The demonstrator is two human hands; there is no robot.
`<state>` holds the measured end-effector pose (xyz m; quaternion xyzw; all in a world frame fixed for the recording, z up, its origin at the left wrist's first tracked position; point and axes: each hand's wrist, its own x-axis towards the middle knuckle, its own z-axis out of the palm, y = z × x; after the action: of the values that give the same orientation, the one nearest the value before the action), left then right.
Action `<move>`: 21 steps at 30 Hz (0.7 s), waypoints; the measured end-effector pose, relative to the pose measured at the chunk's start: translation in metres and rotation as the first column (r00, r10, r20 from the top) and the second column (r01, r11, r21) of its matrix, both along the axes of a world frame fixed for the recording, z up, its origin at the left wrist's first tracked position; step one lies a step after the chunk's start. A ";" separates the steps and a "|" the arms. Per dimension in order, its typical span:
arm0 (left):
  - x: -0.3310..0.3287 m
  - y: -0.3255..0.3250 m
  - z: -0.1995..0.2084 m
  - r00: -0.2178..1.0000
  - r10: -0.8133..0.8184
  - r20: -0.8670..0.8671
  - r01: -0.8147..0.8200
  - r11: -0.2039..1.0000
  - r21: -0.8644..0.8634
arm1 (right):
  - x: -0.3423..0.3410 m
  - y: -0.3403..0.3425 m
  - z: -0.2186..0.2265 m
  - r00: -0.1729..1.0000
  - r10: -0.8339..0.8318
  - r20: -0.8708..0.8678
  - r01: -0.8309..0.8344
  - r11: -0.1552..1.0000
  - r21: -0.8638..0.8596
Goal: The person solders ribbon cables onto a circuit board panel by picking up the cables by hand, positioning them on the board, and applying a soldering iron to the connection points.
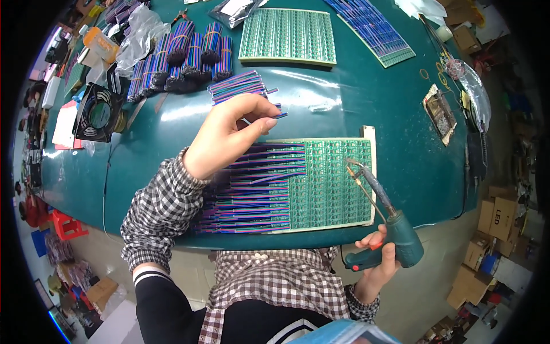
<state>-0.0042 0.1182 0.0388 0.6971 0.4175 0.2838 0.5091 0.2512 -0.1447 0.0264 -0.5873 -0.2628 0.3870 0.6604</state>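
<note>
My left hand is raised over the work, thumb and forefinger pinching a short ribbon wire whose end sticks out past the fingertips. A loose pile of such multi-coloured wires lies just beyond the hand. My right hand grips the handle of a dark green soldering gun, its tip over the right part of a green circuit board panel. Rows of attached wires run leftward from the panel's middle, partly covered by my left forearm. The panel rests near the table's front edge, with a pale strip along its right side.
Tied wire bundles stand at the back left, beside a small black fan. A stack of bare green panels and a wired panel lie at the back. A dirty metal tray sits at the right on the green table.
</note>
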 end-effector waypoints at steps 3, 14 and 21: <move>0.002 -0.010 0.007 0.999 0.008 0.042 -0.004 0.995 -0.095 | -0.002 0.002 0.002 1.000 -0.014 0.026 0.014 1.000 -0.019; 0.020 -0.078 -0.014 0.949 -0.147 -0.278 0.285 0.776 0.563 | 0.001 -0.006 0.001 0.999 0.038 -0.001 -0.038 0.998 -0.046; 0.029 -0.087 -0.027 0.888 -0.111 -0.447 0.409 0.635 0.655 | -0.001 -0.013 0.004 1.000 0.000 -0.030 -0.003 0.997 -0.083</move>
<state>0.0245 0.0316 0.0123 0.9352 0.2478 0.2139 0.1352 0.2507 -0.1579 0.0305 -0.6081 -0.2370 0.4069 0.6391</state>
